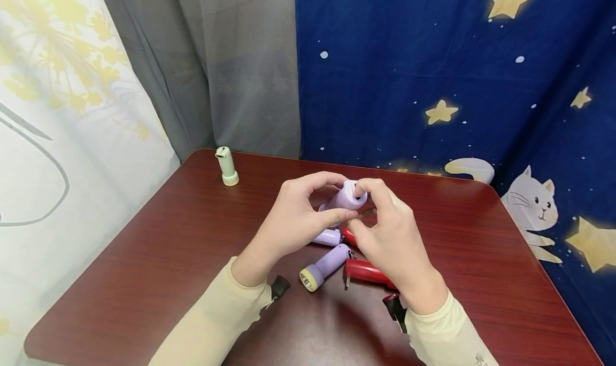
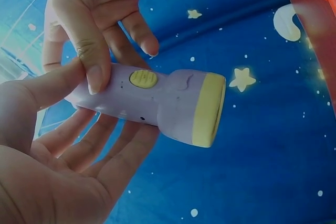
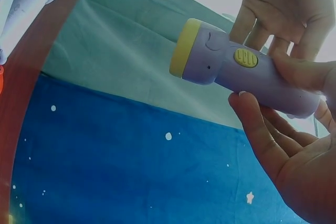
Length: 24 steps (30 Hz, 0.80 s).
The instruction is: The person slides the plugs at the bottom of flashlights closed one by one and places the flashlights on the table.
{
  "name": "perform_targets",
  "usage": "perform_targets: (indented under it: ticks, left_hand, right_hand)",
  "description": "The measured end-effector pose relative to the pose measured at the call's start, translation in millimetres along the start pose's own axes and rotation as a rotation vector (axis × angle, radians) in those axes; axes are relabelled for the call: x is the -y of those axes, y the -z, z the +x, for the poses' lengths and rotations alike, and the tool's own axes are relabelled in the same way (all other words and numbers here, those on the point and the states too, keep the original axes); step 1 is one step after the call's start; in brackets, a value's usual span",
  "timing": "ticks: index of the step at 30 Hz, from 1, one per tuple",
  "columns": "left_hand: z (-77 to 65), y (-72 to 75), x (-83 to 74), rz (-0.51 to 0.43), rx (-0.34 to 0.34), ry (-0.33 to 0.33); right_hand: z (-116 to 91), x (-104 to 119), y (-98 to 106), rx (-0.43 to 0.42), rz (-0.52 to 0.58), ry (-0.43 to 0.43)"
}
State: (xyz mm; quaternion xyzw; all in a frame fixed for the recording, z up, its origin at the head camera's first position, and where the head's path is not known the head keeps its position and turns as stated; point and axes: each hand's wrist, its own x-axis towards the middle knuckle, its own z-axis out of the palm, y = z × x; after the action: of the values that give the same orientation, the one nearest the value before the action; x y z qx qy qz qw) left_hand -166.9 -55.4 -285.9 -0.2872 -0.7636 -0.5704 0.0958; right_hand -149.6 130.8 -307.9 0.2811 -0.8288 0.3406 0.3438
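Observation:
A purple flashlight point(image 2: 176, 100) with a yellow lens ring and a yellow switch is held up over the table, between both hands. My left hand point(image 1: 298, 211) grips its body, thumb on one side and fingers round the other. At the tail end, the thumb and curled index finger of my right hand point(image 1: 392, 227) pinch it. The right wrist view shows the same flashlight point(image 3: 210, 56) from another side. Below the hands lie another purple flashlight point(image 1: 329, 264), a partly hidden light-purple one point(image 1: 329, 238) and a red one point(image 1: 366, 271).
A pale green flashlight point(image 1: 227, 166) stands lens-down near the far left corner of the brown table point(image 1: 144, 248). Another red piece point(image 1: 349, 236) shows partly behind the right hand. Grey and blue star-patterned curtains point(image 1: 385, 77) hang behind the table's far edge.

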Motion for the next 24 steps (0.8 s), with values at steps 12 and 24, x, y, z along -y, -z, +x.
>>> perform_targets:
  ticks: [12, 24]
  left_hand:
    - [0.4, -0.5, -1.2, 0.008, 0.000, 0.014]
    - [-0.2, -2.5, 0.7, 0.015, -0.057, 0.028]
  right_hand:
    - [-0.2, 0.6, 0.5, 0.013, 0.007, 0.000]
    - [0.0, -0.1, 1.2, 0.031, 0.025, -0.012]
